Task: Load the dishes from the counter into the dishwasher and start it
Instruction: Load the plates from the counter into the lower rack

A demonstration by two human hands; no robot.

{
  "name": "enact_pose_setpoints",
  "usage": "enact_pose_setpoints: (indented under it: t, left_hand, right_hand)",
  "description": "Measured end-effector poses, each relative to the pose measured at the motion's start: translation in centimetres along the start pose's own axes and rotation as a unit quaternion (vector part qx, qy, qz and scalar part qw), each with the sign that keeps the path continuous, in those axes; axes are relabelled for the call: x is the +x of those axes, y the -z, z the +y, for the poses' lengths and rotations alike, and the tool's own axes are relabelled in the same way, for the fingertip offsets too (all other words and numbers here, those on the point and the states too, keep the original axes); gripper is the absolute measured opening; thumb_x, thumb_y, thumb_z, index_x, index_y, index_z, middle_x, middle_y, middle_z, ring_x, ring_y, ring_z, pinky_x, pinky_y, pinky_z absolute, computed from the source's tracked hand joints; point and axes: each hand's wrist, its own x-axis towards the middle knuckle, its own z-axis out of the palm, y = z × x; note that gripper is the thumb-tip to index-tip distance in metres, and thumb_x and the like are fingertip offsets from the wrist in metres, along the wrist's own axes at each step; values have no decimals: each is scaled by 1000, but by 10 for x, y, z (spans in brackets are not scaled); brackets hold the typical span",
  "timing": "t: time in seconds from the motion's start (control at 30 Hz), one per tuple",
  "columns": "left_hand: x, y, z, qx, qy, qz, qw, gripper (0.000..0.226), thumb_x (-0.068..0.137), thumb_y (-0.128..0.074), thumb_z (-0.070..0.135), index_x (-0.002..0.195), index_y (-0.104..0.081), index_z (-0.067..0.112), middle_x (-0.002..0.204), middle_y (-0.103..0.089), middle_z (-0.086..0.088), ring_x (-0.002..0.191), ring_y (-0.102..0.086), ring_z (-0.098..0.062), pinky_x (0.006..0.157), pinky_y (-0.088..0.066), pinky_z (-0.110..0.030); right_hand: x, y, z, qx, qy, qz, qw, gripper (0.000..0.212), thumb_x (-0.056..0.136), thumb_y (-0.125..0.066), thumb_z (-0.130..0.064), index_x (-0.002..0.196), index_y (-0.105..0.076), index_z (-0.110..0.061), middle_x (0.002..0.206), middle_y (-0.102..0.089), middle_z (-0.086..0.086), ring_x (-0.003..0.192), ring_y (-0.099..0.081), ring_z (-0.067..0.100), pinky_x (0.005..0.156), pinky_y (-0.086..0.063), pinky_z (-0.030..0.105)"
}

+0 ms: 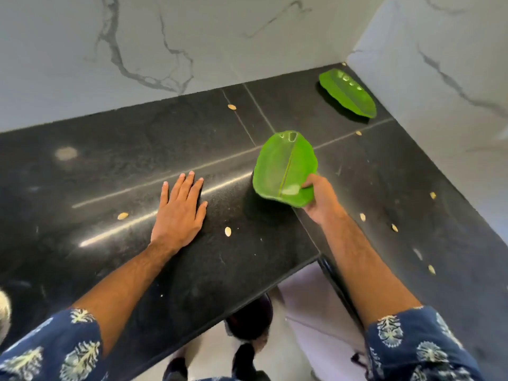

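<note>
A green leaf-shaped plate (283, 166) is tilted up off the black stone counter (110, 160), and my right hand (320, 199) grips its near edge, thumb on the upper face. A second green leaf-shaped plate (347, 93) lies flat in the far right corner of the counter, against the marble wall. My left hand (180, 211) rests flat on the counter with its fingers spread, to the left of the held plate, holding nothing. The dishwasher is not in view.
Several pale seeds, such as one (228, 231) near my left hand, are scattered over the counter. Marble walls (165, 37) close off the back and right sides. The counter forms an L-shaped corner, with light floor (302, 312) below its inner edge.
</note>
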Motion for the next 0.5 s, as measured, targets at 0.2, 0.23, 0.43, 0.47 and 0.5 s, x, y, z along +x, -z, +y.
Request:
enact_pose_setpoints:
  t: [0.2,0.23,0.43,0.47,0.5]
  left_hand:
    - [-8,14,2,-75,-106,-31,991,54,104,-41,36,152,-34,14,162,-31,-7,152,-21,-23,124,-12,-52]
    - [-12,17,4,-84,-149,-37,985,53,104,-40,36,151,-35,14,161,-33,-6,151,-23,-22,125,-12,-50]
    - [-44,27,45,-145,-313,-42,938,52,100,-34,38,144,-46,12,154,-42,-7,146,-34,-23,124,-14,-49]
    - [-52,25,65,-164,-341,-39,925,50,100,-37,35,143,-47,12,153,-43,-8,145,-36,-24,124,-17,-50]
    - [-61,22,86,-180,-374,-35,909,47,101,-39,32,142,-48,11,152,-44,-8,144,-38,-26,123,-20,-52]
  right_hand:
    - [-115,44,66,27,41,38,998,55,76,-29,16,114,-60,-8,91,-73,11,80,-69,29,67,-61,40]
    - [-134,54,80,28,44,61,997,54,77,-32,16,118,-60,-7,93,-72,12,80,-68,29,72,-60,42]
    - [-249,120,147,130,66,111,983,39,90,-47,4,122,-62,-11,104,-75,12,86,-73,25,74,-62,38]
    - [-270,133,158,143,67,120,980,36,92,-50,1,124,-62,-9,107,-74,13,88,-73,25,77,-61,39]
    - [-289,146,172,148,62,133,978,35,93,-52,-2,126,-62,-6,108,-74,15,88,-73,26,80,-61,41]
